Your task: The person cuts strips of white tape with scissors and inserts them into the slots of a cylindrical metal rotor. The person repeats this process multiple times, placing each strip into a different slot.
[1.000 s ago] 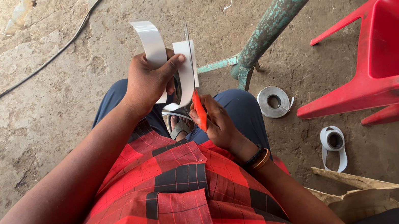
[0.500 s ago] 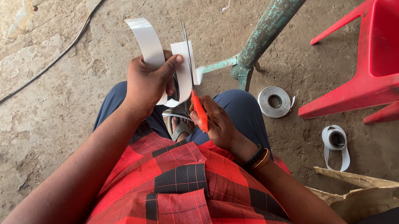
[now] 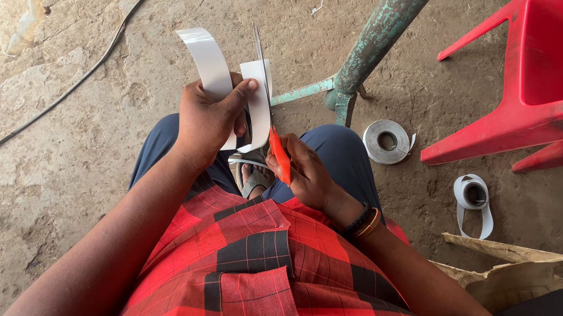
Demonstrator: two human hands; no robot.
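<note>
Hiding scissor grips point(image 3: 280, 157) — right hand point(image 3: 309, 176)

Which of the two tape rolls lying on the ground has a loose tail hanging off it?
The white tape roll below the red plastic chair trails a long loop; the grey roll by the green metal post is almost fully wound.

Dirt floor point(image 3: 79, 163), tape rolls point(image 3: 387, 141), red chair point(image 3: 547, 87)

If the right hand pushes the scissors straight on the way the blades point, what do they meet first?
The right hand points the scissors up the picture, away from the body. They would first meet the white strip in the left hand; the blade already lies along it, though depth is unclear.
</note>
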